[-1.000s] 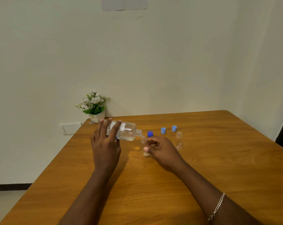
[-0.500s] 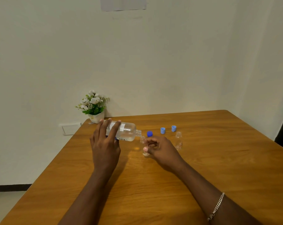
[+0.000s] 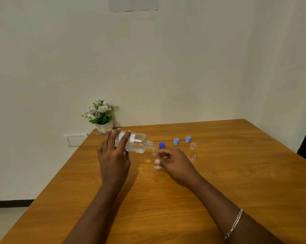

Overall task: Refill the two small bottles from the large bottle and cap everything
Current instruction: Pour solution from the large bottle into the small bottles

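My left hand (image 3: 113, 155) holds the large clear bottle (image 3: 138, 143) tipped almost level, its open neck pointing right over the mouth of a small clear bottle (image 3: 155, 160). My right hand (image 3: 173, 162) grips that small bottle, which stands on the wooden table (image 3: 219, 182). A second small bottle (image 3: 193, 153) stands uncapped to the right, apart from both hands. Behind the bottles lie a dark blue cap (image 3: 162, 145) and two light blue caps (image 3: 176, 141) (image 3: 188, 139).
A small pot of white flowers (image 3: 101, 115) stands at the table's far left corner against the wall. A wall socket plate (image 3: 76, 139) sits left of the table edge. A chain bracelet (image 3: 234, 224) is on my right wrist.
The large bottle has tilted a little further, its neck dropping towards the small bottle. Both hands stay in nearly the same place.
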